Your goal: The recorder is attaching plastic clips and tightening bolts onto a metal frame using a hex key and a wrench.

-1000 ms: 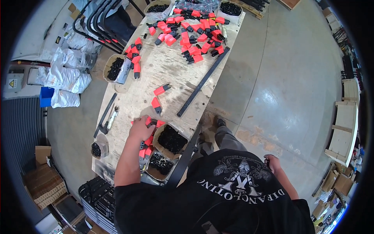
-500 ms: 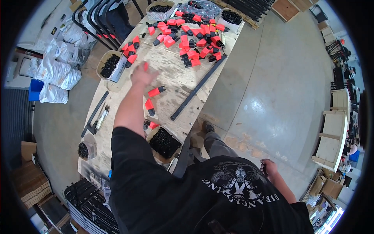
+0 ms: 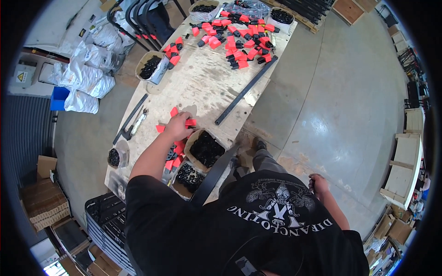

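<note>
Taking the left hand point(image 3: 178, 127) as the dial's centre, with twelve o'clock toward the top of the view: see a red-and-black piece point(image 3: 190, 122) right at the fingers, at about three o'clock, touching or nearly so. Judging by the visible red end, lies with its long axis roughly along three to nine, but cannot be sure, being partly covered. Much nearer to the left hand than to the right hand point(image 3: 319, 185), far out past the table point(image 3: 202, 78) toward four o'clock.

Has the left fingers curled downward over the piece; cannot tell whether gripped or merely touched, owing to the back of the hand. Has the right hand clenched on a small dark object point(image 3: 313, 184), too little in view to name, above the floor point(image 3: 350, 152).

Just beside the left hand, note a second red piece point(image 3: 174, 112) toward eleven to twelve and a third red piece point(image 3: 160, 128) at nine. Below, near six, find a cluster of red-and-black pieces point(image 3: 177, 148); at four to five, a box of black parts point(image 3: 206, 149); nearer six, a box of small rings point(image 3: 189, 178).

Farther off, see a black bar point(image 3: 246, 90) between one and two, running from half past seven to half past one; a large heap of red-and-black pieces point(image 3: 243, 57) at one; a white-handled tool point(image 3: 138, 123) at nine.
</note>
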The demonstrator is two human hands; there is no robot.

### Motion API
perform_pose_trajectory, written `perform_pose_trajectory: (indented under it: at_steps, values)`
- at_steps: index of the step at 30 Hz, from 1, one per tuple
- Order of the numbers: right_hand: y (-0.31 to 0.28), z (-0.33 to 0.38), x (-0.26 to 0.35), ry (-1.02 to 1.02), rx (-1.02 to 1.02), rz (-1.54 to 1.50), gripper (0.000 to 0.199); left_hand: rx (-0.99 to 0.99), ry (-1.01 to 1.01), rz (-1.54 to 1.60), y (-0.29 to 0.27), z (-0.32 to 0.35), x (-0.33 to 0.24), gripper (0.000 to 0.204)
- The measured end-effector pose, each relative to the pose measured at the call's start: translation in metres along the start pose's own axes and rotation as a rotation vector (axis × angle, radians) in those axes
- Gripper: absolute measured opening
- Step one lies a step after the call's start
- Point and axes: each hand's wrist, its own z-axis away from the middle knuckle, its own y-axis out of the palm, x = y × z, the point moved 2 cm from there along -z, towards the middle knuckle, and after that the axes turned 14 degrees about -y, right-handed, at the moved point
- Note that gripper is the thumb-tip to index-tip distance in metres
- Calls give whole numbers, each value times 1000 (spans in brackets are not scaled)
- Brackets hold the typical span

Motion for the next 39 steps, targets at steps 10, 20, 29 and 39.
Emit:
perform_pose_trajectory:
  at_steps: [10,20,29,39]
  values:
    - [-8,32,-26,-87,-35,28,12,269,-98,-365,-19,-23,-20,70]
    - [-36,58,-74,-328,19,355,15,348,-38,-448,-1,-26,-28,80]
    - [-9,75,-54,-125,-71,159,14,392,-42,-390,-5,-13,-8,71]
    - [22,17,-3,-84,162,-52,16,176,-251,1238,-102,113,-22,59]
